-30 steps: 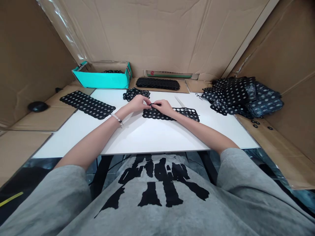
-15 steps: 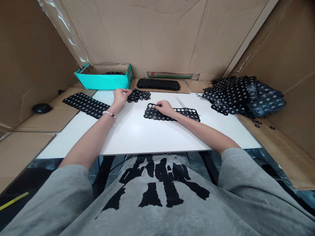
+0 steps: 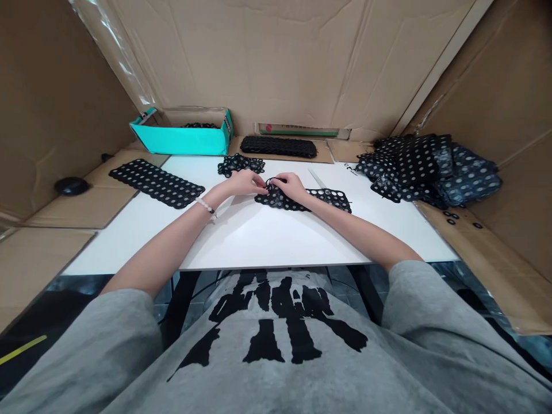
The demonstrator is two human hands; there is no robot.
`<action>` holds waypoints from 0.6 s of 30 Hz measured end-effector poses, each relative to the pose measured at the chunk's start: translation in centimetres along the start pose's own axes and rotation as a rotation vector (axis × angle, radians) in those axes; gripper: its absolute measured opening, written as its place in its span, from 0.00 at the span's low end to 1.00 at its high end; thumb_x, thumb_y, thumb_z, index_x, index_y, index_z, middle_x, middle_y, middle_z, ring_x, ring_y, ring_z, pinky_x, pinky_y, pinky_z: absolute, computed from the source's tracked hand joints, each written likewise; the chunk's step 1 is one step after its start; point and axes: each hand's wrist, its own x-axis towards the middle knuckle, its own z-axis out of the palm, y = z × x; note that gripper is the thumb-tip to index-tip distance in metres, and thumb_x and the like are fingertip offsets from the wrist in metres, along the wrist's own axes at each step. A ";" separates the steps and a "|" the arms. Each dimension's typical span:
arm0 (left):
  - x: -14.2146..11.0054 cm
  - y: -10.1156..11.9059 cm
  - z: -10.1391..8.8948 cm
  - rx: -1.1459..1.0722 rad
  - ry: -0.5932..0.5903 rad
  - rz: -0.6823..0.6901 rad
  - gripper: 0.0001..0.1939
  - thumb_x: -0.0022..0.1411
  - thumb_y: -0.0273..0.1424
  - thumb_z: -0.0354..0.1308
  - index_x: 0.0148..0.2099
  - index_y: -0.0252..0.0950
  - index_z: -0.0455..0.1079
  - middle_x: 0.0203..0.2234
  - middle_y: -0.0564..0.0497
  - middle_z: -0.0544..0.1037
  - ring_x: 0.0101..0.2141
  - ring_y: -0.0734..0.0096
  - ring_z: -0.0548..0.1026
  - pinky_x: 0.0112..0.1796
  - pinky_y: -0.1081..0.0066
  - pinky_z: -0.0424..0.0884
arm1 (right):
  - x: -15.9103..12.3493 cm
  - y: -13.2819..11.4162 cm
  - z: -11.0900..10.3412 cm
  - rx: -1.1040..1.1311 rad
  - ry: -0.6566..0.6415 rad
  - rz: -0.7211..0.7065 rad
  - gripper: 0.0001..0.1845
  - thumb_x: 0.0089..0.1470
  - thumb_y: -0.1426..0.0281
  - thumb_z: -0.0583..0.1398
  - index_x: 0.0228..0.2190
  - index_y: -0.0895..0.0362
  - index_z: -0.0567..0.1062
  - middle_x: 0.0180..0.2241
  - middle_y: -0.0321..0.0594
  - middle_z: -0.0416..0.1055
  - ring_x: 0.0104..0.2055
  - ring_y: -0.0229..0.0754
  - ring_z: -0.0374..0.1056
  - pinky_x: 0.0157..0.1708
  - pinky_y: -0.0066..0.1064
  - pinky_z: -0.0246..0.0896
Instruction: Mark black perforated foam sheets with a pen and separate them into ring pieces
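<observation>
A black sheet with rows of round holes (image 3: pixel 334 198) lies on the white table, partly covered by my right hand (image 3: pixel 291 187). That hand is closed, pinching the sheet's upper left end, which is lifted a little. My left hand (image 3: pixel 246 183) meets it at the same end, thumb and fingers pressed together; whatever is between them is too small and hidden to name. Just behind my left hand is a small heap of black ring-like pieces (image 3: pixel 240 165). Another black holed sheet (image 3: pixel 157 184) lies flat to the left, near my left wrist.
A turquoise-sided box (image 3: pixel 185 141) with black pieces inside stands at the back left. Stacked black sheets (image 3: pixel 278 146) lie at the back. Right is a large pile of holed sheets (image 3: pixel 420 167). A pale thin tool (image 3: pixel 316 178) lies behind my right hand. Cardboard walls (image 3: pixel 276 63) enclose the table.
My left hand has moved right and nearer from the ring heap to the sheet's left end, beside my right hand. The right hand has stayed at the sheet, whose end is now raised slightly.
</observation>
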 end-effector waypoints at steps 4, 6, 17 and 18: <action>-0.1 0.0 0.8 -0.192 -0.034 0.025 0.23 0.40 0.51 0.71 0.33 0.38 0.81 0.29 0.51 0.82 0.31 0.64 0.74 0.35 0.69 0.65 | 0.1 0.3 0.1 0.098 -0.023 -0.074 0.14 0.59 0.64 0.59 0.34 0.58 0.83 0.38 0.41 0.82 0.42 0.43 0.73 0.48 0.31 0.62; 0.0 -0.4 0.9 -0.290 -0.052 0.038 0.24 0.39 0.51 0.71 0.32 0.38 0.80 0.27 0.52 0.80 0.30 0.66 0.72 0.33 0.69 0.65 | 0.1 0.3 0.1 0.118 -0.024 -0.090 0.15 0.60 0.62 0.59 0.34 0.58 0.82 0.38 0.40 0.82 0.42 0.43 0.73 0.48 0.31 0.62; 1.5 -5.5 -0.5 -0.456 0.356 -0.234 0.19 0.51 0.47 0.70 0.33 0.35 0.79 0.30 0.47 0.82 0.32 0.65 0.73 0.36 0.65 0.67 | 0.2 0.0 0.1 -0.032 -0.043 0.037 0.19 0.54 0.58 0.62 0.19 0.55 0.66 0.20 0.32 0.63 0.28 0.38 0.59 0.32 0.31 0.50; 1.6 -6.3 -0.8 -0.397 0.470 -0.248 0.17 0.57 0.44 0.67 0.36 0.34 0.79 0.33 0.48 0.82 0.35 0.65 0.73 0.39 0.65 0.67 | 0.2 -0.1 0.1 -0.037 -0.048 0.034 0.19 0.54 0.59 0.62 0.19 0.55 0.66 0.20 0.32 0.62 0.28 0.38 0.58 0.32 0.31 0.50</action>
